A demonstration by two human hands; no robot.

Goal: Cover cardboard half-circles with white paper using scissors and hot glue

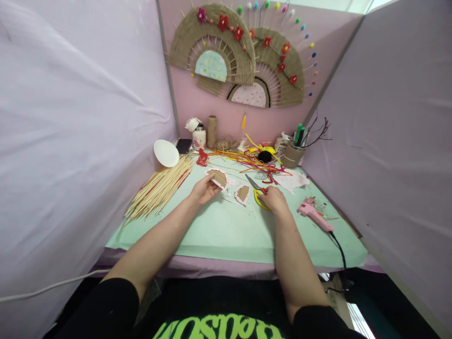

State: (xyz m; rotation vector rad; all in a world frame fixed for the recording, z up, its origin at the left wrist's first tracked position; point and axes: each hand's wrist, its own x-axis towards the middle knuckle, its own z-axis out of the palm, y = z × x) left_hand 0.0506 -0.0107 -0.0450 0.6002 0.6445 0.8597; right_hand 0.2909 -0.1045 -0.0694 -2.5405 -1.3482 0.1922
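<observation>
Head view. Work on two cardboard pieces stands partway, to judge by their state: on the larger piece [219, 178] and the smaller piece [243, 193], pale cloth is turned over at least part of the rim, while bare brown board shows in the middle of the upturned face. Whether every edge is stuck down, or any trimming is left, cannot be told at this scale. Two finished-looking fans, the left fan [197, 32] and the right fan [294, 52], hang on the far wall.

The left hand [205, 189] pinches the larger piece at its near left edge, thumb and fingers nearly closed on it, above the middle of the table [226, 235]. The right hand [274, 198] is curled on the handles of the scissors [253, 182], whose blades point far and left; how the fingers sit in the loops is hidden. The smaller piece lies between the hands, just left of the scissors, near some pale scraps.

To the right lies a pink glue gun [317, 217]; to the left, a bundle of sticks [158, 190]; farther back, coloured cords [247, 162] and cut cloth [294, 181].
</observation>
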